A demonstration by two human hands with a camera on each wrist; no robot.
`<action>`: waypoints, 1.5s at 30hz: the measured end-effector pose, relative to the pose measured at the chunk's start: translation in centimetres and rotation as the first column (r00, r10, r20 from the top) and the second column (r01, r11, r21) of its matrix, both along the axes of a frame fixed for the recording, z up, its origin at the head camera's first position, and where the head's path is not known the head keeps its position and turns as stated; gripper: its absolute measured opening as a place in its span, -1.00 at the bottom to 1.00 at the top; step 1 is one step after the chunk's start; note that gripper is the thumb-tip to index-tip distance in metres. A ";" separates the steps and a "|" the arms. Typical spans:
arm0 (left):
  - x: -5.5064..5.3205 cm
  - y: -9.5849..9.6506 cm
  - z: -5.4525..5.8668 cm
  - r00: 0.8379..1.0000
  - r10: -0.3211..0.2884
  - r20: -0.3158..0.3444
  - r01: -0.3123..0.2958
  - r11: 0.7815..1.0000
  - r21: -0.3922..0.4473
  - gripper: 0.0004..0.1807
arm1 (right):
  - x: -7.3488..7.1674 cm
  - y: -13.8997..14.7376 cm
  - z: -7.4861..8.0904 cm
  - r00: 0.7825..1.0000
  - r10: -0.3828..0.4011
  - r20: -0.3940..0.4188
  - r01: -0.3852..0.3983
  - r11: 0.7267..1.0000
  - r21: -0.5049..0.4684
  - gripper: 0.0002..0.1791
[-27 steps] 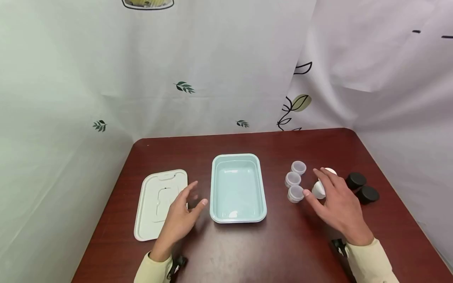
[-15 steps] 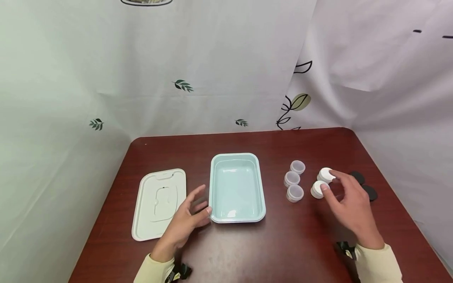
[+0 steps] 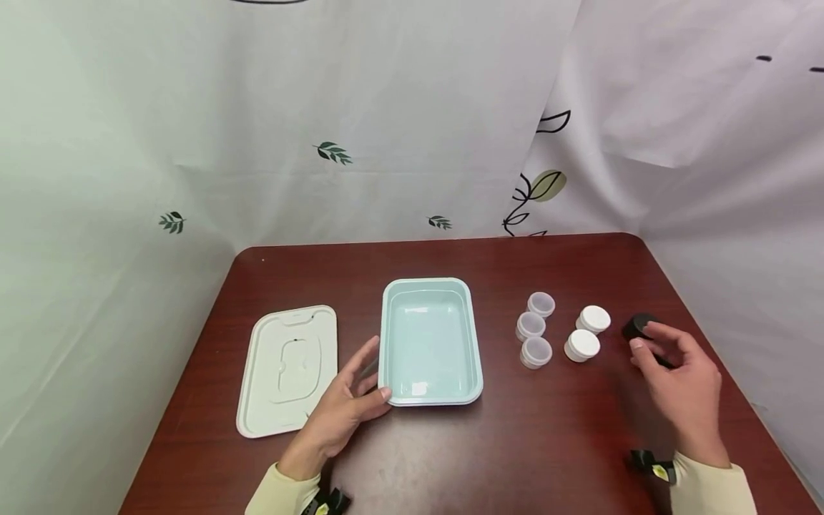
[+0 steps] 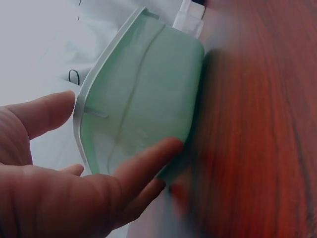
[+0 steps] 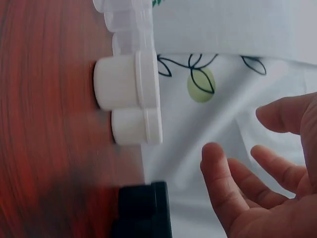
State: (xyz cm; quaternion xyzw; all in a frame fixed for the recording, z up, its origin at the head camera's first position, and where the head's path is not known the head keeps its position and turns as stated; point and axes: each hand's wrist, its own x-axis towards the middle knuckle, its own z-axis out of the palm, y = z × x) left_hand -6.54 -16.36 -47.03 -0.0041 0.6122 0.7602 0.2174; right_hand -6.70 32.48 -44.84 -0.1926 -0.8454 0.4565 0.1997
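Observation:
My left hand (image 3: 337, 418) is at the near left corner of a light blue rectangular plastic container (image 3: 428, 343), its thumb at the rim. In the left wrist view the extended fingers (image 4: 148, 166) lie along the container's outer wall. My right hand (image 3: 689, 383) hovers at the right over two small black lidded jars (image 3: 637, 325), partly hiding them. From the right wrist, its fingers (image 5: 218, 173) and thumb are spread apart with nothing between them, beside the black jars (image 5: 138, 203). Two white lidded jars (image 3: 582, 345) stand just left of that hand.
Three small translucent jars (image 3: 536, 352) stand in a row between the container and the white jars. A flat white lid (image 3: 286, 379) lies left of the container. White patterned cloth (image 3: 386, 121) hangs around the back and sides of the dark red table (image 3: 502, 443).
My right hand has moved right, from above the white jars to the black ones. My left hand has come right, up to the container's corner. The jars and container stay in place.

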 end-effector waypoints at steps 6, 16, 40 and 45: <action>0.3 -0.2 -0.5 1.000 -0.029 0.002 0.028 0.997 0.067 0.00 | 0.5 1.6 0.3 0.991 -0.126 0.042 0.130 0.985 -0.118 -0.53; 1.2 -0.1 -1.1 0.999 -0.043 0.018 0.039 0.984 0.176 -0.07 | 0.8 4.4 -0.5 0.962 -0.241 0.131 0.266 0.937 -0.228 -0.52; 0.8 0.0 -0.9 0.998 -0.033 0.046 0.025 0.983 0.180 -0.11 | -0.5 6.3 -3.8 0.947 -0.203 0.248 0.290 0.872 -0.393 -0.28; 0.6 0.0 -1.0 0.998 -0.041 0.047 0.032 0.984 0.176 -0.11 | -0.8 6.6 -4.1 0.947 -0.182 0.266 0.276 0.884 -0.377 -0.26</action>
